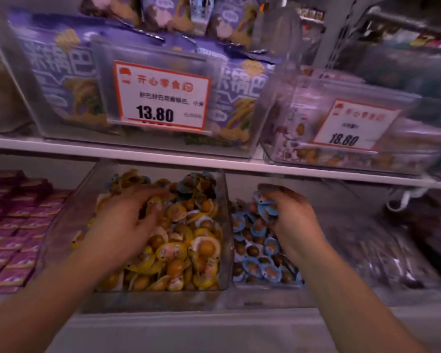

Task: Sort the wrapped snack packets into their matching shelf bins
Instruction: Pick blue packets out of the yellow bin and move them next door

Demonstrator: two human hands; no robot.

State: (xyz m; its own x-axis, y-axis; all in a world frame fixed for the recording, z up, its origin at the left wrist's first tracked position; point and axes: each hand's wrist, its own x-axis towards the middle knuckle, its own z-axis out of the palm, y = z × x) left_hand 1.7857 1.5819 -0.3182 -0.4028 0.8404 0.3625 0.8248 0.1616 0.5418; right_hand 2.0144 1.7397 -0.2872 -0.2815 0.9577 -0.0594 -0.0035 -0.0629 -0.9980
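**Lower shelf, 2 clear bins: yellow and blue snack packets, sort in hand**

Item 1. Your left hand [127, 220] lies over the yellow-packet bin [224, 225], fingers loosely curled down into the heap of yellow-wrapped packets [178, 250]. Whether it pinches 1 or only rakes through them, you cannot tell; the frame is blurred there.

Item 2. Your right hand [290, 220] sits over the blue-packet bin [265, 294], fingers closed round a small clutch of blue-wrapped packets [265, 207], held just above the blue heap [257, 258].

Item 3. Stray blue packets [196, 183] remain at the back of the yellow bin, near the rear wall. Judged from this, the sort is part done.

Item 4. Above: a purple-bag bin with a price tag reading 13.80 [161, 98], and a second tag reading 18.80 [351, 126]. To the left, pink boxed goods [18, 225].

Risks, as judgement:
- The clutch in your right hand looks loose; letting go early near the shared wall could tip packets back into the yellow side.
- Raking the yellow heap with your left hand could bury the rear strays under yellow ones.
- The yellow heap stands high at the front; a hard sweep could push packets over the rim.
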